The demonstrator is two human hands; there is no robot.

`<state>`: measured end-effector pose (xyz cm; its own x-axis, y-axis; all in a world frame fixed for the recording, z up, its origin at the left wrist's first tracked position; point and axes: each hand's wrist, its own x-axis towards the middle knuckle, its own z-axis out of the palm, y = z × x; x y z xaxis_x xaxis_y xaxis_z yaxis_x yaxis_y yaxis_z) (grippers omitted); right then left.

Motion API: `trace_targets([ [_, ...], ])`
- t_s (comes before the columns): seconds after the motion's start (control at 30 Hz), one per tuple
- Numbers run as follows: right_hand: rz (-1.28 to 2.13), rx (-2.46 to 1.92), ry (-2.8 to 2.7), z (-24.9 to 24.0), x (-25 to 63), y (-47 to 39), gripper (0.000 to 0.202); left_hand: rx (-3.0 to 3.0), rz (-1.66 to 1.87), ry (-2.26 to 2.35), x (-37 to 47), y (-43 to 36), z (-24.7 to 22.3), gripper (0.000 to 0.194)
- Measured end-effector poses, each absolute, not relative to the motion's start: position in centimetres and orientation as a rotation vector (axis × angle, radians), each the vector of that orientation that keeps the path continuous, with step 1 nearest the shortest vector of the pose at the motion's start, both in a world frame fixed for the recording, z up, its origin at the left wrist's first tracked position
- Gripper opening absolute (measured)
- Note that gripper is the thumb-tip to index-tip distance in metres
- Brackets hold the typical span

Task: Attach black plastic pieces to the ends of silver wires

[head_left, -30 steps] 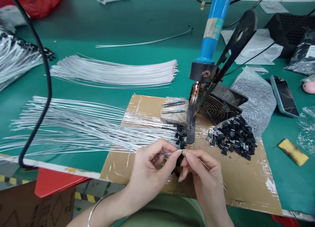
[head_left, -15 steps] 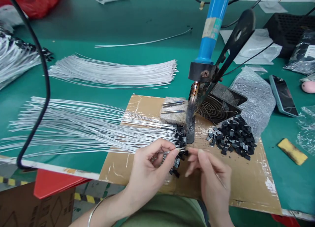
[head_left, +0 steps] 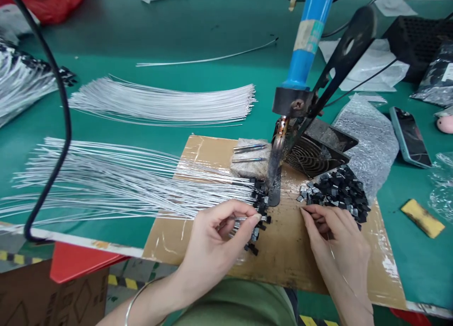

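My left hand (head_left: 221,238) is closed in a pinch on a thin white wire (head_left: 244,218) tipped with a small black piece (head_left: 268,219). To its right, my right hand (head_left: 339,243) pinches a fine solder wire (head_left: 331,253), which trails over the palm toward the wrist. Its fingertips are beside the near left edge of a pile of small black pieces (head_left: 343,189). Above and between the hands, a blue soldering iron (head_left: 304,43) points down in a black holder. Many white wires (head_left: 141,184) with black ends lie beyond and left of my left hand.
Under the hands lies a cardboard sheet (head_left: 283,264). A small black fan (head_left: 307,154) stands behind the iron. A second bundle of white wires (head_left: 163,102) is farther back. A phone (head_left: 410,137) and a stained yellow sponge (head_left: 423,217) lie right. A black cable (head_left: 63,104) arches at left.
My right hand has moved right, away from my left fingertips, to the near side of the black pieces. My left hand stays almost in place, still pinching the white wire.
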<state>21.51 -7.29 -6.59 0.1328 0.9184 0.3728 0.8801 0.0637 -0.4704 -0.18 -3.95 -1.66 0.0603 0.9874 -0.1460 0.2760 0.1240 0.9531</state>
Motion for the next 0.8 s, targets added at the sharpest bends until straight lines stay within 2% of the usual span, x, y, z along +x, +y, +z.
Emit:
trace_targets([
  [0.5, -0.035, -1.796, -1.707, -6.2, 21.7, -8.0, 0.016, 1.368, 0.909, 1.457, -0.3, -3.7, -1.7, 0.015],
  [0.7, 0.359, -1.934, -1.301, -6.9, 21.5, -9.0, 0.023, 1.359, 0.895, 1.448, -0.3, -3.7, -1.5, 0.016],
  [0.8, 0.531, -1.854, -1.134, -6.2, 20.9, -8.9, 0.016, 1.361, 0.886, 1.456, -0.4, -3.6, -1.4, 0.016],
])
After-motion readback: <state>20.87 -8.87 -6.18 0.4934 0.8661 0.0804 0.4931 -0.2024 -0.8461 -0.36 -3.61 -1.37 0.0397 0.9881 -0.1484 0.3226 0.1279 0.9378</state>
